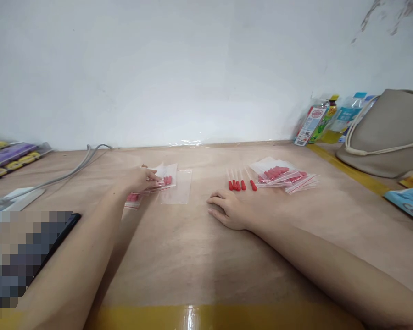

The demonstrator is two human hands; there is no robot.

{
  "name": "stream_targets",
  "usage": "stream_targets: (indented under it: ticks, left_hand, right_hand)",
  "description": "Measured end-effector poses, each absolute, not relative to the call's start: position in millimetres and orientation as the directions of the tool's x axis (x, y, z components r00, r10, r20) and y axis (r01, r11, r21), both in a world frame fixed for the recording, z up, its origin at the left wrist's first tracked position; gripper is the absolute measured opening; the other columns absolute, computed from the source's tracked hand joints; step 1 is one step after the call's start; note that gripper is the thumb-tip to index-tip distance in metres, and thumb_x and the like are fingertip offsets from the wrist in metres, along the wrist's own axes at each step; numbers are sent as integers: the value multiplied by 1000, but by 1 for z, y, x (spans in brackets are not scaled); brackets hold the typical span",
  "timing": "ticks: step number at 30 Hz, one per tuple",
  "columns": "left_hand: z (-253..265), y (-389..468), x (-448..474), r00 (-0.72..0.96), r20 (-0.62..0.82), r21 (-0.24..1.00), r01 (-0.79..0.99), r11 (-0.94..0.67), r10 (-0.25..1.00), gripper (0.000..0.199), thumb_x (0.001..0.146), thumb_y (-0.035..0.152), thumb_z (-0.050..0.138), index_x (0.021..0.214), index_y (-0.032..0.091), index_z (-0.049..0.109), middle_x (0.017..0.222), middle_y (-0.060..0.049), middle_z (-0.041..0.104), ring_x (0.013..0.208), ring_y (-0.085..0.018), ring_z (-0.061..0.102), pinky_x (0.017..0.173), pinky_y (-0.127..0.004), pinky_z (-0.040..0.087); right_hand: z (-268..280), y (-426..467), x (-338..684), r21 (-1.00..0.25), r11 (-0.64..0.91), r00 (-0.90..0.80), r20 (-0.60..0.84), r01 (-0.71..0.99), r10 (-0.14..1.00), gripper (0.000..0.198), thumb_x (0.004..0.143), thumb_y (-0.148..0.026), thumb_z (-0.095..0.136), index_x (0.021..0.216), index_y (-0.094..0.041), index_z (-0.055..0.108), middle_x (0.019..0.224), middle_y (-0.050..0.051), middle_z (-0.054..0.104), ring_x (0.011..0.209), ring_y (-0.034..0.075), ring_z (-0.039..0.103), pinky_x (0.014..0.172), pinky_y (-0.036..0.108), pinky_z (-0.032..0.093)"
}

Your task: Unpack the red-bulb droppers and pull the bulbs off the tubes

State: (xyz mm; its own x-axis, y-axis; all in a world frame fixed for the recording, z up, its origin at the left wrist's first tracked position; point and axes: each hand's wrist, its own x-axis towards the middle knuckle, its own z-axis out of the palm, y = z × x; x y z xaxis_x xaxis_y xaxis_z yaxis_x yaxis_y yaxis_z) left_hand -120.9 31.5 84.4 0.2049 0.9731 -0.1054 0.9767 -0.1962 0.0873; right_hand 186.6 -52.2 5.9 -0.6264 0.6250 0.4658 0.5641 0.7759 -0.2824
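Note:
My left hand is at the left-hand pile, its fingers stretched out and apart over a clear zip bag with red-bulbed droppers in it. The fingertips touch that bag; part of the pile is hidden under the hand. Just right of it an empty clear zip bag lies flat on the table. My right hand rests on the table with its fingers loosely spread and nothing in them. Beyond its fingers several loose droppers with red bulbs lie in a row, clear stems pointing to the wall.
More bagged droppers are heaped at right. Farther right are drink cartons, a bottle, a grey bag and a blue packet. A grey cable, purple-and-yellow packs and a blurred-out dark-edged device lie at left.

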Motion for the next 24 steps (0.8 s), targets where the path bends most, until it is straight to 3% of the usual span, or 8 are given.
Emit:
stream_targets:
  ticks: [3,6,8,12,14,17,20,24]
  left_hand:
    - [88,29,-109,180,28,190,965,-182,983,36,73,46,49,94,25,69,114,-1,62,102,-24,57,85,-29,42]
    - [84,17,-76,146,270,340,910,-236,952,37,80,45,45,101,24,66,104,0,67,93,-21,61,77,-27,45]
    - [75,8,-47,224,361,304,889,-341,905,29,81,40,48,98,26,67,107,0,65,95,-20,61,76,-27,46]
    - [50,-8,5,411,400,157,849,-504,819,25,85,29,44,93,27,68,105,-1,66,94,-22,61,74,-31,48]
    - [37,-11,19,473,404,140,814,-564,783,27,86,29,42,95,26,67,104,-2,66,93,-21,61,75,-31,48]
    - [22,-15,23,490,444,174,774,-609,750,29,86,32,45,109,22,60,113,-6,61,101,-22,57,86,-35,45]
    - [14,-18,15,503,470,213,732,-647,725,44,81,38,53,120,18,50,121,-11,53,111,-24,49,95,-40,39]
    - [11,-21,2,548,477,281,646,-710,687,36,82,33,52,115,18,48,110,-8,57,101,-19,54,87,-33,44]
  right_hand:
    - [5,-52,186,-281,779,-626,473,560,620,22,83,-27,49,100,-17,59,98,8,57,91,17,53,81,32,44]
    - [3,-51,186,-293,776,-611,488,558,623,21,83,-27,49,98,-18,59,98,7,57,90,17,53,80,31,44]
    - [2,-51,185,-306,754,-565,515,582,645,19,82,-25,49,97,-18,58,97,7,57,88,17,54,78,30,44]
    - [3,-49,186,-299,624,-361,605,722,709,15,78,-20,52,92,-17,57,92,7,60,87,19,53,77,33,41]
    - [3,-47,187,-263,563,-309,621,783,720,15,76,-22,54,90,-18,57,90,6,60,87,21,53,77,35,37]
    - [3,-43,189,-185,529,-316,625,828,713,16,74,-22,55,90,-19,58,90,6,61,87,22,53,76,36,32]
    - [1,-39,192,-138,533,-335,640,835,691,20,74,-19,53,93,-20,58,91,5,62,89,22,52,75,35,29]
    - [-1,-36,195,-162,524,-315,640,836,701,20,74,-19,56,93,-21,59,89,4,61,88,20,52,74,34,27]
